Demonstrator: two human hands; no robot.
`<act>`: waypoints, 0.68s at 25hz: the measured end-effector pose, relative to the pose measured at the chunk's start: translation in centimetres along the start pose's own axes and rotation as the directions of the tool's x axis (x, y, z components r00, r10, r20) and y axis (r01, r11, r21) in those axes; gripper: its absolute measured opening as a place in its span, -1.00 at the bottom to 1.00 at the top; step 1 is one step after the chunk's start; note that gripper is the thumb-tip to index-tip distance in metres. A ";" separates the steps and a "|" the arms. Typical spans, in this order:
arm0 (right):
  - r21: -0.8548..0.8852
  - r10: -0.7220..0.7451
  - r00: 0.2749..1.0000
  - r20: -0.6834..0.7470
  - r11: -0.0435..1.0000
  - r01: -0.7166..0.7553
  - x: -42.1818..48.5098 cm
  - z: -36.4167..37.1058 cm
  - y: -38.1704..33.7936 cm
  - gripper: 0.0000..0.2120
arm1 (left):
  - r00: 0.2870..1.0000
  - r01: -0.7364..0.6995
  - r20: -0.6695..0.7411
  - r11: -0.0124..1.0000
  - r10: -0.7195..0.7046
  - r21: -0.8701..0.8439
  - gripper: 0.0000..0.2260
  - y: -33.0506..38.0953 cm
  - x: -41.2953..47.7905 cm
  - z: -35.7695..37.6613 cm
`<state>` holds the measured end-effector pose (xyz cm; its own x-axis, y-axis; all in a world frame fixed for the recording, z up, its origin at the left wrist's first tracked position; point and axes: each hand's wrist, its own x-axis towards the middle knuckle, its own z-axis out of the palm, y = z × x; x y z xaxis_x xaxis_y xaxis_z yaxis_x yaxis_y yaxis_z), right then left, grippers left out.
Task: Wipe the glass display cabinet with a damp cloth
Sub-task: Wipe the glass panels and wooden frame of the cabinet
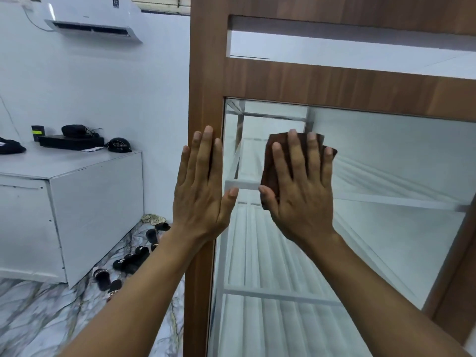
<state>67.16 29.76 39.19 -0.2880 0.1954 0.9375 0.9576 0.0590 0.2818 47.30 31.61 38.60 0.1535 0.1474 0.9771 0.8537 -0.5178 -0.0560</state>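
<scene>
Flat and spread, the right hand (300, 186) presses a cloth (273, 173) against the glass (386, 176) of the cabinet; the grip is no pinch but an open palm, four fingers fanned over the fabric and the thumb tucked along its lower left edge. That cloth is dark reddish brown, soft and nappy, folded into a rough rectangle whose corners stick out above and to the right of the fingertips. It sits high on the pane, near the left edge.

Beside it the left hand (203, 186) holds nothing. It lies open and flat, fingers together and pointing up, resting on the cabinet's vertical frame (203, 73), with the thumb reaching across onto the glass.

Smooth brown wood-grain laminate makes up the frame: one tall post on the left and a broad rail across the top of the pane. Behind the smooth, faintly reflective glass run pale shelves (270, 295), thin and straight-edged, and ribbed white panelling.

Off to the left stands a plain white boxy table (77, 191) carrying a flat black box (70, 142) and a round black helmet (119, 145). Dark sandals (128, 261) lie on the glossy marble-veined floor (38, 313). A white air conditioner (92, 18) with a slatted vent hangs on the wall.
</scene>
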 end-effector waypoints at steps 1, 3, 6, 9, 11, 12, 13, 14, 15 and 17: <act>-0.002 0.064 0.998 -0.006 0.998 -0.064 0.3 -0.2 0.4 -0.32 | 1.000 0.007 -0.004 1.000 -0.007 -0.003 -0.34 0.1 0.0 0.0; 0.003 0.078 0.997 -0.006 0.997 -0.078 2.0 -0.3 -0.5 -0.33 | 1.000 -0.003 0.001 1.000 0.003 0.015 -0.35 0.1 0.0 0.1; 0.039 -0.108 0.994 0.007 0.993 0.108 4.2 -0.4 -1.6 -0.35 | 0.997 -0.064 0.038 0.993 0.060 0.101 -0.37 -0.1 -0.3 0.0; 0.034 -0.109 0.994 -0.010 0.993 0.109 2.7 -0.5 1.0 -0.35 | 0.994 -0.106 0.045 0.988 0.102 0.115 -0.38 -0.1 -0.9 0.0; 0.021 -0.012 1.000 -0.019 1.000 0.012 0.7 -0.7 2.7 -0.36 | 0.989 -0.144 0.059 0.980 0.138 0.134 -0.38 -0.1 -1.6 0.3; 0.014 0.028 0.999 -0.023 1.000 -0.028 0.2 -0.8 3.0 -0.36 | 0.986 -0.162 0.068 0.975 0.153 0.150 -0.38 -0.1 -2.0 0.4; 0.010 0.053 0.998 -0.030 0.999 -0.053 0.3 -0.8 2.8 -0.36 | 0.984 -0.171 0.069 0.972 0.161 0.163 -0.39 0.0 -2.3 0.6; 0.013 0.060 0.998 -0.034 0.998 -0.060 0.9 -0.8 2.2 -0.35 | 0.985 -0.168 0.064 0.972 0.159 0.164 -0.40 0.0 -2.4 0.7; 0.024 0.036 0.999 -0.033 0.999 -0.035 1.8 -0.7 1.4 -0.35 | 0.987 -0.157 0.053 0.976 0.150 0.153 -0.41 0.1 -2.5 0.8; 0.040 -0.099 0.995 -0.016 0.994 0.099 3.2 -0.5 -0.4 -0.36 | 0.991 -0.134 0.028 0.984 0.132 0.120 -0.44 0.1 -2.7 0.7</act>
<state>65.85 29.92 42.17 -0.3809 0.1731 0.9082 0.9236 0.1172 0.3650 47.33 31.79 35.79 0.2784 0.1010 0.9551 0.8788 -0.4281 -0.2109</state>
